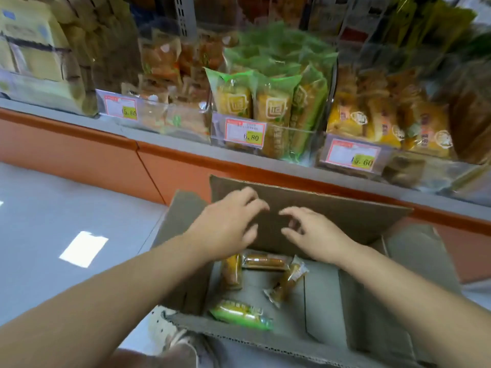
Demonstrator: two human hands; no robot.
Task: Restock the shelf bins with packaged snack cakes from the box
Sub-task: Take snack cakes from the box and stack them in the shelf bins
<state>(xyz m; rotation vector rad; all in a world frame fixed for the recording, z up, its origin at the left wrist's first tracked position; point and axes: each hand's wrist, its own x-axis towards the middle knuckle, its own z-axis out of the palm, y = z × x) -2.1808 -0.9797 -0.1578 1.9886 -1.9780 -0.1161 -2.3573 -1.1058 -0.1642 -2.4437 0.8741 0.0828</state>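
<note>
An open cardboard box [313, 208] stands on the floor below the shelf. On its bottom lie several wrapped snack cakes: a green-wrapped one [240, 314] nearest me, and clear-wrapped brown ones [263, 261] farther in. My left hand [228, 221] and my right hand [316, 232] hover side by side above the box, in front of its raised far flap, fingers loosely bent, holding nothing. Clear shelf bins above hold packaged cakes: a green-wrapped bin [271, 102] in the middle, an orange-wrapped bin [170, 83] to its left, a yellow-wrapped bin [372, 120] to its right.
Price tags [244, 132] hang on the bin fronts. An orange base panel [79, 152] runs under the grey shelf edge. Grey floor [53, 208] spreads to the left. My shoe [170, 338] shows beside the box's near edge.
</note>
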